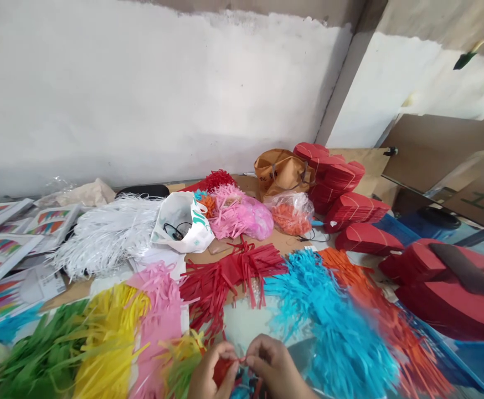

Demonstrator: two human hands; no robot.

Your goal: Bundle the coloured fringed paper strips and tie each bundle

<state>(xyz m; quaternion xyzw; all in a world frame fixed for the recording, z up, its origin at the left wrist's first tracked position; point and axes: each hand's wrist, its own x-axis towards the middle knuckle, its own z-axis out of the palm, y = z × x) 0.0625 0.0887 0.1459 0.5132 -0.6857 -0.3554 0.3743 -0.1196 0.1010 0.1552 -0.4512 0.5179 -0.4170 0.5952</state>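
Observation:
Low in the middle of the view, my left hand [217, 370] pinches a red strip [224, 370] between thumb and fingers. My right hand [270, 363] is closed on the other end of the same strip, close beside the left. Red and blue fringe hangs partly hidden below both hands. Yellow-green fringe [184, 363] lies just left of my left hand. A pile of blue fringe [333, 321] is to the right of my right hand. Dark red fringe [233, 271] lies beyond the hands.
Pink [159, 332], yellow [109, 338] and green fringe [42, 349] lie at left, orange fringe [391, 321] at right. Further back are white strips [109, 233], a white bag [198, 235], a brown bag [283, 172] and stacked red paper [358, 210]. Printed packs [1, 249] lie far left.

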